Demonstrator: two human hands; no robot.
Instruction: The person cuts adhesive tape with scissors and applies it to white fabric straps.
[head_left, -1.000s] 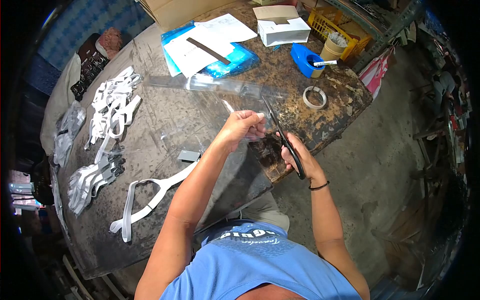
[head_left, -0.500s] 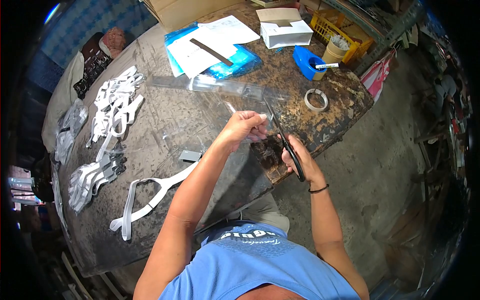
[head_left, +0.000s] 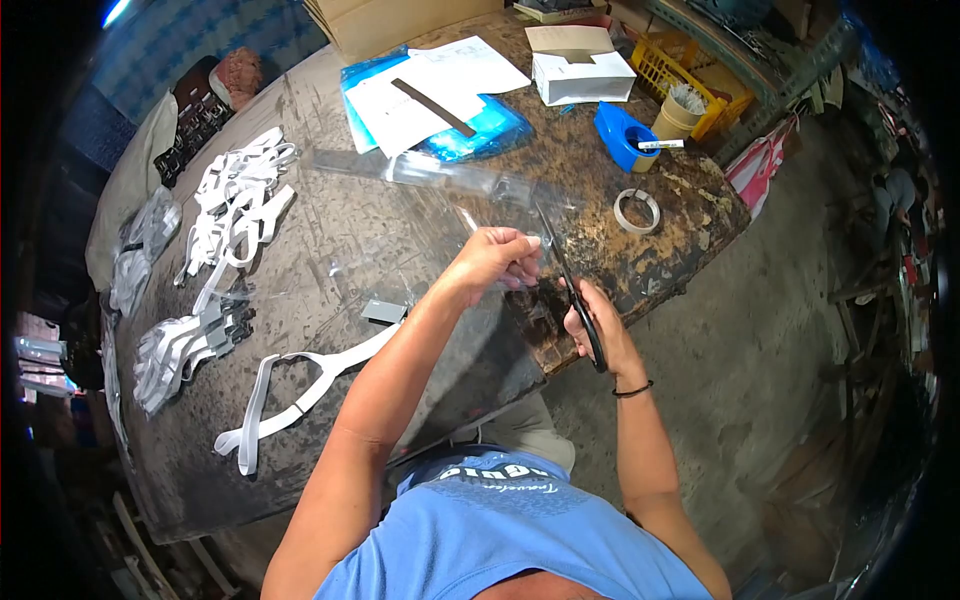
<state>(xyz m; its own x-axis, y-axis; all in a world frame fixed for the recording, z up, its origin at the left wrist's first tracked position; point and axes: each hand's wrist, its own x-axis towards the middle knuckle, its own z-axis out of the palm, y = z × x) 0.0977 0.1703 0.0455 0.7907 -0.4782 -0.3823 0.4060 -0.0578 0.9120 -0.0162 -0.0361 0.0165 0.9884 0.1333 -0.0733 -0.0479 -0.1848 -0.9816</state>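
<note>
My left hand (head_left: pixel 498 263) pinches the edge of a clear plastic sheet (head_left: pixel 395 245) that spreads over the table to the left and away from me. In my right hand (head_left: pixel 607 325) is a pair of black scissors (head_left: pixel 588 325), its blades pointing away and slightly left, right at the sheet's edge beside my left fingertips. The blades look nearly closed. By my left forearm lies a white strap (head_left: pixel 320 378) with a grey end piece (head_left: pixel 383 311).
White straps (head_left: pixel 235 205) lie piled at the left of the worn table (head_left: pixel 300 460). Farther back are papers (head_left: pixel 470 65) on blue plastic, a dark strip (head_left: pixel 432 107), and a white box (head_left: pixel 583 80). A tape roll (head_left: pixel 637 211) and blue tape dispenser (head_left: pixel 622 140) sit at the right.
The whole view has shifted slightly. My hands and the scissors keep nearly the same position at the plastic sheet's edge.
</note>
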